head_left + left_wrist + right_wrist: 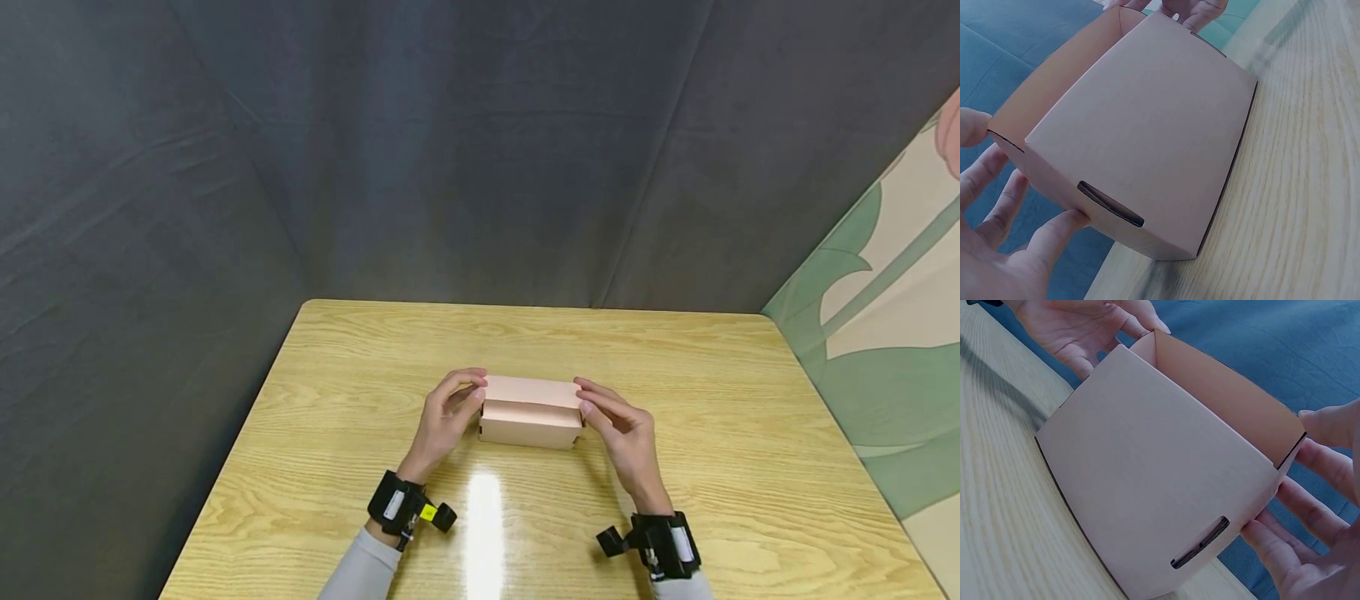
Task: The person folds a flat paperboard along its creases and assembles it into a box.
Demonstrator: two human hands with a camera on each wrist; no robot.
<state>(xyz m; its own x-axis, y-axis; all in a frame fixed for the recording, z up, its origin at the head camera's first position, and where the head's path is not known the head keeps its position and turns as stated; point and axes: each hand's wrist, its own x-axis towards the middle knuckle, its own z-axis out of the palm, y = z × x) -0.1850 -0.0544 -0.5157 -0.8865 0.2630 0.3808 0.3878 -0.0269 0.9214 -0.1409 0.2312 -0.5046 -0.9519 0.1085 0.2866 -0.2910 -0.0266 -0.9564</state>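
Note:
A small pinkish-tan cardboard box stands near the middle of the wooden table, between both hands. In the wrist views its top is open, and the inside of its back wall rises above the front panel. Slots cut the corners beside that panel. My left hand holds the left end, with one fingertip at the upper back corner and the thumb against the side. At the right end my right hand holds in a similar way, fingertips on the side and upper back corner. The box's floor is hidden.
Dark grey-blue cloth hangs behind the table and along its left. A floral-patterned surface borders the right side. Each wrist wears a black camera band, the left one and the right one.

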